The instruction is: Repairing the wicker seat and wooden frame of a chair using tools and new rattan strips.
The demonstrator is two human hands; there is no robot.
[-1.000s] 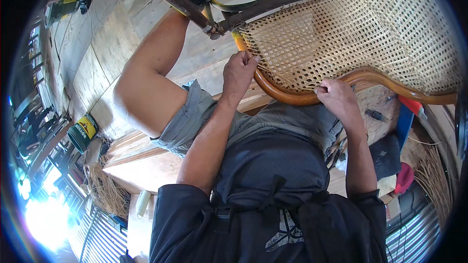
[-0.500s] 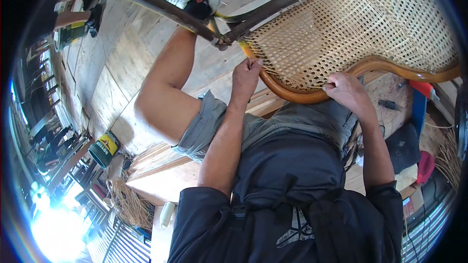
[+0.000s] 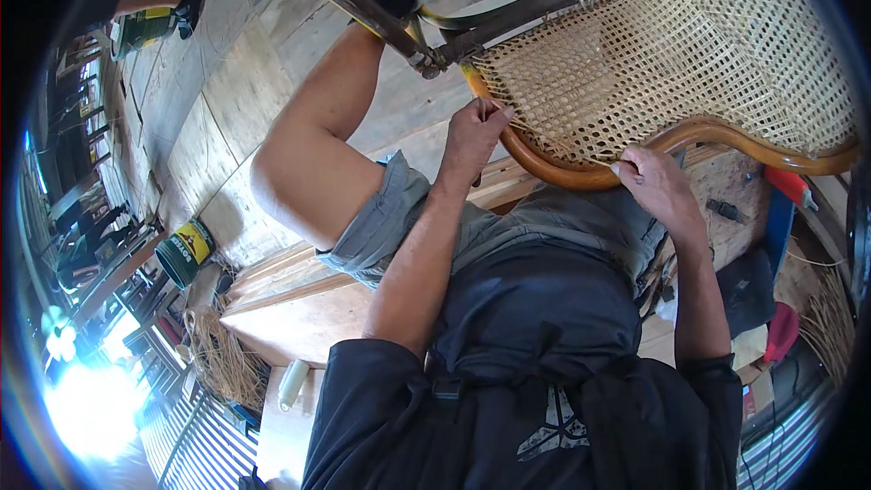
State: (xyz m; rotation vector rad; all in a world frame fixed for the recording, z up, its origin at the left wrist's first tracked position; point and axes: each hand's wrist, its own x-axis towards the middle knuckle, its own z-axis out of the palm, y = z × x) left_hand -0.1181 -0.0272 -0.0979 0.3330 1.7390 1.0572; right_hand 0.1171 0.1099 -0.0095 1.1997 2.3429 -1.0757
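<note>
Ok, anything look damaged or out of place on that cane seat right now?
Nothing looks broken. The cane weave sits even inside the bentwood frame; a loose strand runs along the near edge between the left hand and the right hand, which both pinch at it. A bundle of cane lies on the floor.

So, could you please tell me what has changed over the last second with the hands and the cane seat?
Little changed. The left hand slid slightly along the cane webbing near the rim's corner; the view itself shifted a bit. The right hand kept pressing on the curved wooden rim. Nothing was picked up or let go, and the chair frame stayed across the lap.
</note>
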